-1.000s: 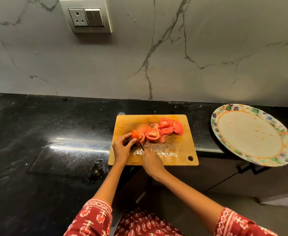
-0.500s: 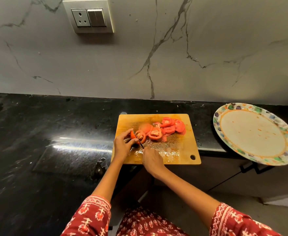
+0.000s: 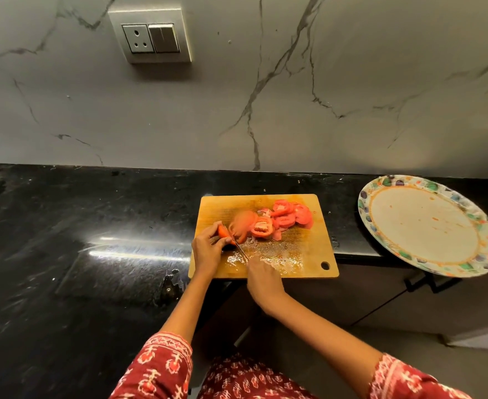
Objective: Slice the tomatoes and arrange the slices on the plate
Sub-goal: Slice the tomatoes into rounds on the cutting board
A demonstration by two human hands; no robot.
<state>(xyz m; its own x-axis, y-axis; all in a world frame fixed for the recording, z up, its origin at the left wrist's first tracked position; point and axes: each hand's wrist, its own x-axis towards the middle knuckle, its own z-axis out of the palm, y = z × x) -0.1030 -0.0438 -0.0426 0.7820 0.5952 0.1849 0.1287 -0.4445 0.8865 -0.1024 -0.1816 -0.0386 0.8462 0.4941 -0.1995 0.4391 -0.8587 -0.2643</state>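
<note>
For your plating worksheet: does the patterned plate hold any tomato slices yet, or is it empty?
Empty of slices. The patterned plate shows only a few small red specks on its pale centre; all the tomato slices lie on the wooden cutting board.

We face a grey marble wall (image 3: 294, 82) veined with dark cracks, carrying 1 switch plate (image 3: 150, 36) at the far left. Below it runs a glossy black stone counter (image 3: 78, 226) catching a bright glare, with dark cabinet fronts (image 3: 352, 298) under its near right edge.

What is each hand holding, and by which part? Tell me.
The left hand pinches the tomato end piece at its rounded outer side. The right hand grips the knife by its handle, which the hand hides.
</note>
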